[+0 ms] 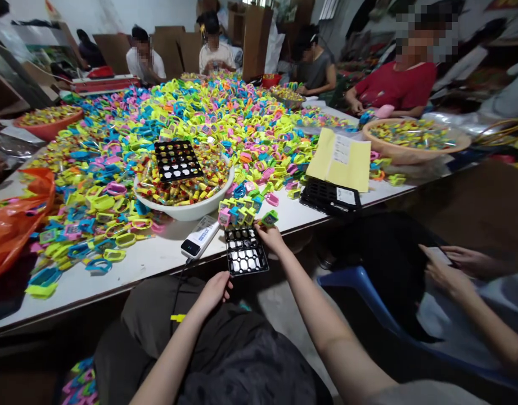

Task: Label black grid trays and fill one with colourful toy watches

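A black tray (246, 253) with honeycomb pockets juts over the table's near edge. My right hand (270, 236) rests at its far right corner, fingers curled round a small green toy piece (269, 218). A row of colourful toy pieces (237, 214) stands just behind the tray. My left hand (214, 289) hovers below the tray over my lap, fingers loosely curled, with nothing visible in it.
A white bowl (187, 211) of small pieces carries a second black tray (176, 159). A white device (199, 237) lies beside it. A huge pile of plastic toy pieces (178, 118) covers the table. Yellow paper (341, 160), an orange bag (14, 219), and several seated people surround.
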